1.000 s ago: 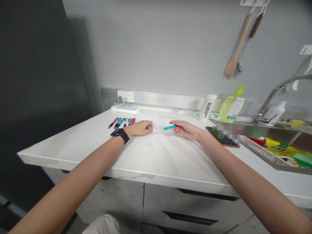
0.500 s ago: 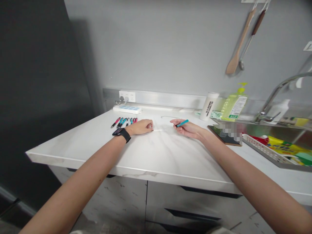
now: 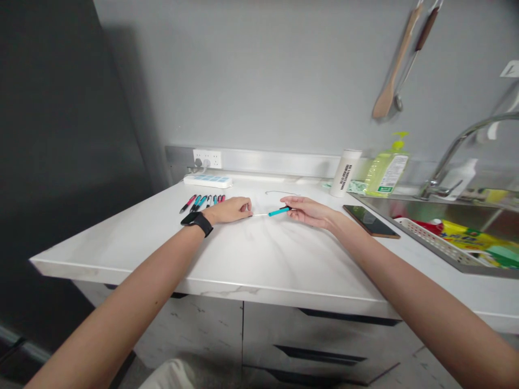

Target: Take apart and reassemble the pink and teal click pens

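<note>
My left hand [image 3: 230, 209], with a black watch on the wrist, is closed around one end of a thin white pen refill [image 3: 260, 215]. The refill points right, low over the counter. Between the fingertips of my right hand [image 3: 308, 212] is a teal pen barrel [image 3: 278, 212] with a black part at the held end. The barrel points left, and its end meets or overlaps the refill's tip; whether the refill has entered it I cannot tell. Several pens [image 3: 198, 203], red, teal and white with black parts, lie in a row beyond my left hand.
A white power strip [image 3: 208, 180] lies at the back left. To the right are a white tube [image 3: 345, 174], a yellow-green pump bottle [image 3: 387, 172], a phone [image 3: 371, 221] and a sink with a perforated white tray [image 3: 440, 240]. A thin wire [image 3: 283, 192] lies near the wall.
My right hand has turned the teal pen barrel from pointing right to pointing left, bringing its end to the refill's tip. My left hand still holds the refill. The view has shifted slightly.
</note>
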`<action>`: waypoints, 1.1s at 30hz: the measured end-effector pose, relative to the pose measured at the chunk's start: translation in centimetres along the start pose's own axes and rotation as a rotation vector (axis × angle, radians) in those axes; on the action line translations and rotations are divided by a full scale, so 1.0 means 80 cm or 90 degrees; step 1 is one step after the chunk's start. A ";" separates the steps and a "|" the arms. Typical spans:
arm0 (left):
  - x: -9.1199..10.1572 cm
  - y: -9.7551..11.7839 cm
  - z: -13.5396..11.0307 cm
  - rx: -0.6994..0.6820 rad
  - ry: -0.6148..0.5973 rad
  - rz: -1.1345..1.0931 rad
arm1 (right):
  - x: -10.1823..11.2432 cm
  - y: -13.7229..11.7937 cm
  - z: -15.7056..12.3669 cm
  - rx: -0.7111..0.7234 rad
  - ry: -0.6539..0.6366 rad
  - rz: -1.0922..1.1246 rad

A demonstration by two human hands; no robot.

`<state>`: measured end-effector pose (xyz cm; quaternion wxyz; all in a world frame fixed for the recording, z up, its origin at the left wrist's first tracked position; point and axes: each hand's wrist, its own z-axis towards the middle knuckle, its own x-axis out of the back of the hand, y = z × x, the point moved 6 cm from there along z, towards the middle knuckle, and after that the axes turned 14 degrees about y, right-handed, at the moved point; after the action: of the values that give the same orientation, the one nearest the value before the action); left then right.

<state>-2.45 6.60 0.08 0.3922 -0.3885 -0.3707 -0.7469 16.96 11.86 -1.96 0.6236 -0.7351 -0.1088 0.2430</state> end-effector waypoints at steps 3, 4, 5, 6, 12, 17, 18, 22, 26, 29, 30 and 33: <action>-0.002 0.003 0.000 -0.004 -0.022 0.001 | 0.000 0.000 -0.003 0.000 -0.018 -0.019; -0.002 0.003 0.000 -0.007 -0.026 0.001 | -0.002 0.001 -0.005 0.002 -0.036 -0.028; -0.003 0.003 0.001 -0.009 -0.027 0.001 | -0.004 0.001 -0.007 0.005 -0.063 -0.036; -0.003 0.003 0.001 -0.010 -0.028 0.001 | -0.007 0.001 -0.010 0.008 -0.094 -0.040; -0.003 0.006 0.002 -0.011 -0.039 -0.005 | -0.009 -0.001 -0.012 0.028 -0.115 -0.041; -0.001 0.009 0.001 0.005 -0.037 -0.003 | -0.006 -0.005 -0.006 0.041 -0.031 -0.014; 0.000 0.008 0.000 0.005 -0.033 -0.004 | -0.005 -0.006 -0.005 0.049 -0.011 -0.005; 0.001 0.005 0.000 0.003 -0.020 -0.006 | -0.006 -0.003 -0.005 0.025 -0.008 -0.008; 0.002 0.002 -0.001 0.003 -0.005 -0.007 | -0.003 -0.002 -0.006 0.021 0.005 -0.006; 0.003 -0.001 -0.002 0.011 0.000 -0.006 | -0.003 -0.003 -0.005 0.018 0.011 -0.014; 0.003 -0.001 -0.002 0.011 0.001 -0.006 | -0.002 -0.003 -0.005 0.019 0.021 -0.016; 0.003 -0.004 -0.002 0.004 0.007 -0.010 | -0.001 -0.006 -0.005 0.025 0.056 -0.012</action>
<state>-2.86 6.47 0.14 0.3897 -0.3799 -0.3740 -0.7510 17.17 11.60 -1.44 0.6443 -0.7316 -0.0835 0.2066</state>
